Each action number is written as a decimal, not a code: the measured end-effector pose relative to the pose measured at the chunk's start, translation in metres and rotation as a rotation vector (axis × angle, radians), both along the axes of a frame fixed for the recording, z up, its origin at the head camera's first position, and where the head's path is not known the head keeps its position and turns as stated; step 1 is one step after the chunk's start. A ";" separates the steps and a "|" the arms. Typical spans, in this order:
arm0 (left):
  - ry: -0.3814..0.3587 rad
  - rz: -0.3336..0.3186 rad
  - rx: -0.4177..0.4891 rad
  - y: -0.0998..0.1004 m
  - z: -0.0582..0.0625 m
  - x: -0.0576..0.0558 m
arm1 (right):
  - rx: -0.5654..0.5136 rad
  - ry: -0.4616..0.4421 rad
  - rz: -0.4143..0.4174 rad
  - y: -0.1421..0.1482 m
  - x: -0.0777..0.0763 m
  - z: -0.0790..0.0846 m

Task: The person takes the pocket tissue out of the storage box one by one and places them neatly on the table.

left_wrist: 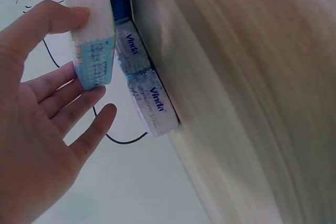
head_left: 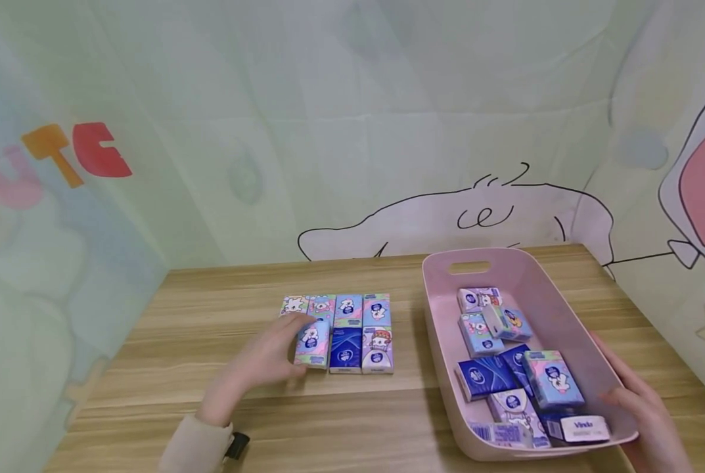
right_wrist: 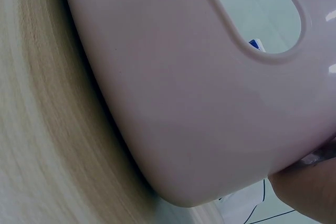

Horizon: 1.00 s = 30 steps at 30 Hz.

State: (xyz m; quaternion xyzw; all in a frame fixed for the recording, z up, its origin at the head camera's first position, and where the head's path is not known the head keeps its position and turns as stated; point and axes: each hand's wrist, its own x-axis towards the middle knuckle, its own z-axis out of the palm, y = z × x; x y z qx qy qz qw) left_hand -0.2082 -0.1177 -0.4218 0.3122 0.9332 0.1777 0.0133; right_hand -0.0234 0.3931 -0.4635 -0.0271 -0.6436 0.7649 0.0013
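Between thumb and fingers, my left hand (head_left: 272, 351) pinches a blue and pink tissue pack (head_left: 313, 344). In the left wrist view this pack (left_wrist: 94, 59) is raised off the table, beside a row of packs. Those packs lie flat in two rows, among them a dark blue tissue pack (head_left: 345, 351) and a purple tissue pack (head_left: 378, 353). My right hand (head_left: 644, 407) grips the right rim of a pink plastic bin (head_left: 447, 381), thumb over the edge. Several more tissue packs lie loosely inside, such as a blue one with a cartoon (head_left: 554, 381). The right wrist view shows mostly the bin's outer wall (right_wrist: 173, 87).
The wooden table (head_left: 181, 348) meets a printed cloth backdrop (head_left: 257, 164) at its back and sides. The bin stands on the table's right part, with a cut-out handle (head_left: 469, 267) at its far end.
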 end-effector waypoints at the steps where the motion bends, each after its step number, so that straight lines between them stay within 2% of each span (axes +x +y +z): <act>1: 0.005 -0.001 -0.004 0.000 -0.001 0.000 | -0.003 0.008 0.000 0.000 0.000 0.000; 9: 0.042 -0.002 -0.030 0.003 -0.008 0.002 | -0.024 0.070 0.013 0.000 0.001 -0.002; 16: 0.085 -0.006 -0.048 0.002 -0.014 0.000 | 0.000 0.061 0.004 0.000 0.001 -0.001; 30: 0.040 -0.011 -0.090 0.001 -0.019 -0.003 | 0.008 0.054 0.012 -0.001 0.002 -0.001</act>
